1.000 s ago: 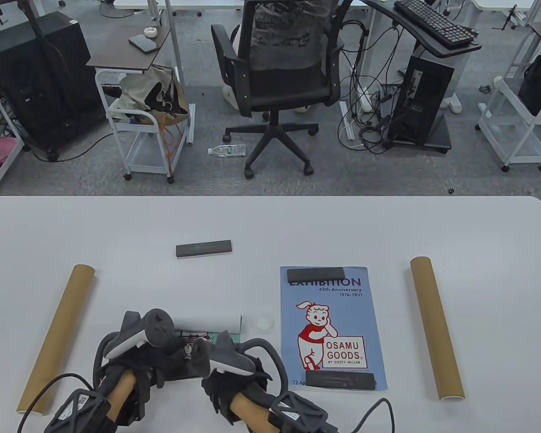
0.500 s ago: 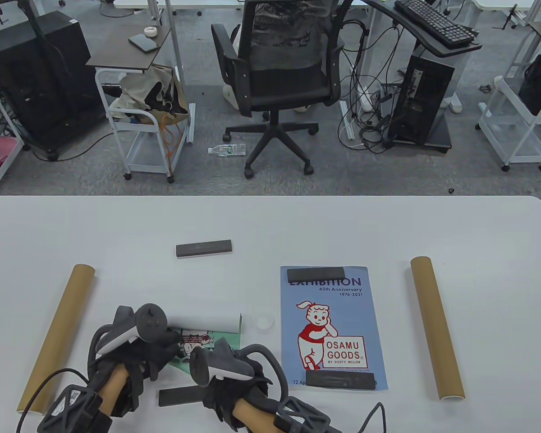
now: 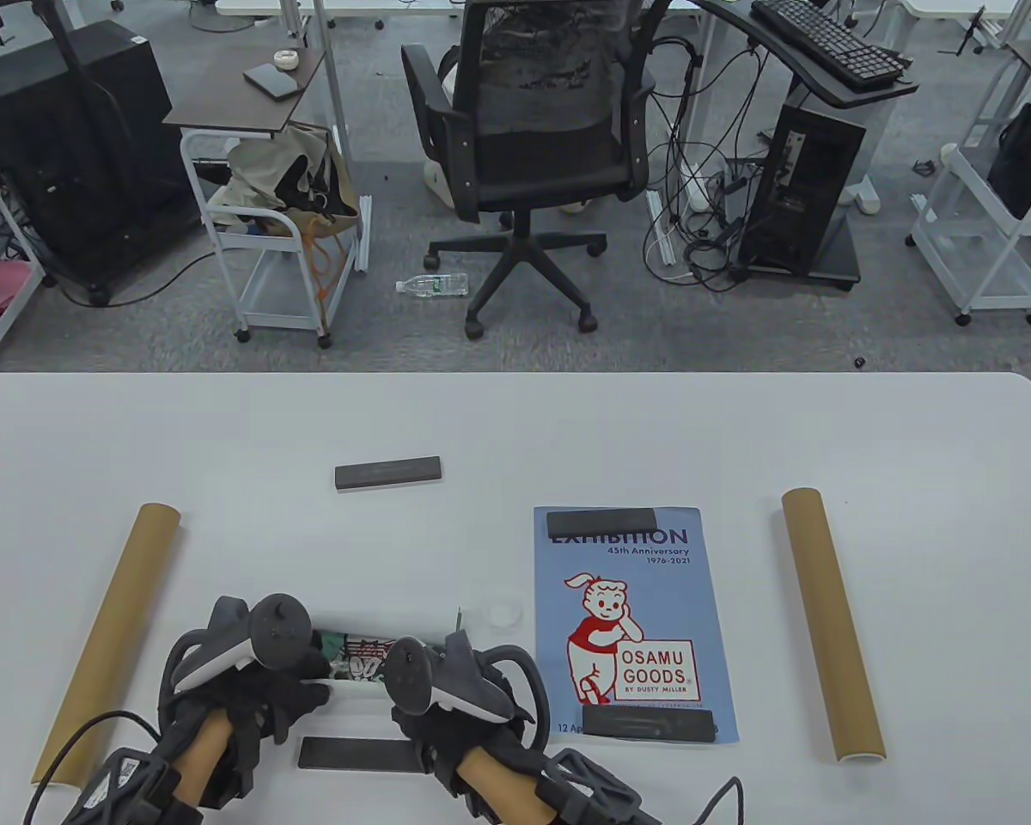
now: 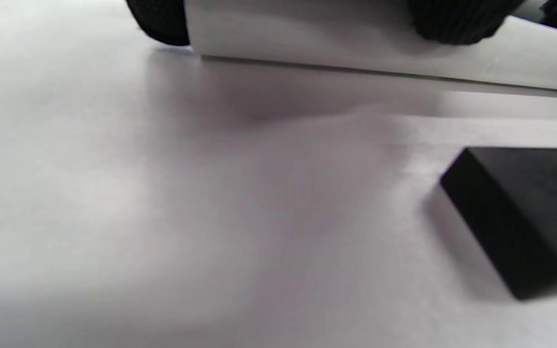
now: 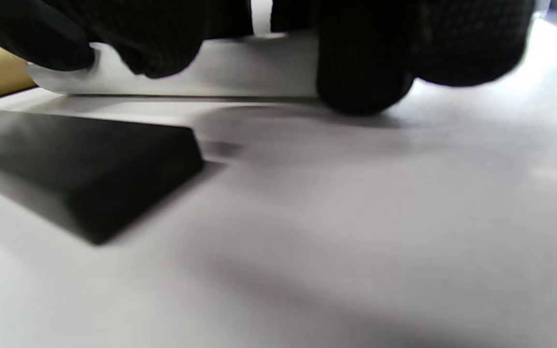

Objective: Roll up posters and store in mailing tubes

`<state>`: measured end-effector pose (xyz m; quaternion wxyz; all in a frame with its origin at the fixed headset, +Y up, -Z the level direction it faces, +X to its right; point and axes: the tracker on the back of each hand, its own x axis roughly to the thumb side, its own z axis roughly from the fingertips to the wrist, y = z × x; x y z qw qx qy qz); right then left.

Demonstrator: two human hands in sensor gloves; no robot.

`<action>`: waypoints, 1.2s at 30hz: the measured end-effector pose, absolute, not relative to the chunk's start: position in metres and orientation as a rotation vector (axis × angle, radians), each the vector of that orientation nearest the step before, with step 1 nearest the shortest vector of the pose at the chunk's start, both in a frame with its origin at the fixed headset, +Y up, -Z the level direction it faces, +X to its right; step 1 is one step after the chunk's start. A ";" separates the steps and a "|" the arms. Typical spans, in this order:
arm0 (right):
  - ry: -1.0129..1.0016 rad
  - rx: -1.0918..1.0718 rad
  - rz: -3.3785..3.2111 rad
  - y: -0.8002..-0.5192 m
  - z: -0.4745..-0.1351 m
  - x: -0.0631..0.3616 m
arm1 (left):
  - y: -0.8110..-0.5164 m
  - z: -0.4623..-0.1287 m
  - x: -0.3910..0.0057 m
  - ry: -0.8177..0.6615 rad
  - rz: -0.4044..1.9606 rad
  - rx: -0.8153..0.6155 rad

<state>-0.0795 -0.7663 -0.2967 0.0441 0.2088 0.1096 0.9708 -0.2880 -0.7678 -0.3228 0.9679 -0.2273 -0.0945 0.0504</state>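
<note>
A partly rolled poster [image 3: 362, 657] lies near the front left, white back outward, with a strip of green print showing between its far curl and near roll. My left hand [image 3: 296, 687] and right hand [image 3: 434, 692] both grip the near roll from above. In the left wrist view my fingertips [image 4: 162, 24] press on the white roll [image 4: 346, 48]. In the right wrist view my fingers [image 5: 363, 67] curl over the roll [image 5: 240, 72]. Two brown mailing tubes lie on the table, one to the left [image 3: 107, 644], one to the right [image 3: 832, 623].
A black weight bar [image 3: 352, 754] lies just in front of my hands, and another [image 3: 387, 473] lies farther back. A flat blue poster [image 3: 631, 619] is held by two bars [image 3: 601, 522] [image 3: 649, 724]. A white tube cap [image 3: 504, 614] sits beside the roll.
My hands lifted the poster's near edge off the front black bar, uncovering the bar, and rolled that edge away from me toward the far curl. Less green print shows now.
</note>
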 end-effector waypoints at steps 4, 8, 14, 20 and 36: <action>0.228 0.662 3.005 -0.771 -0.296 -0.085 | -0.768 -0.321 -0.285 -0.191 0.082 -0.453; 0.224 0.675 3.037 -0.773 -0.298 -0.088 | -0.768 -0.319 -0.285 -0.206 0.095 -0.473; 0.284 0.640 2.971 -0.775 -0.305 -0.084 | -0.769 -0.317 -0.280 -0.207 0.064 -0.481; 0.285 0.610 2.961 -0.774 -0.307 -0.083 | -0.770 -0.316 -0.279 -0.194 0.060 -0.449; 0.326 0.739 2.996 -0.774 -0.304 -0.089 | -0.772 -0.314 -0.269 -0.200 -0.030 -0.421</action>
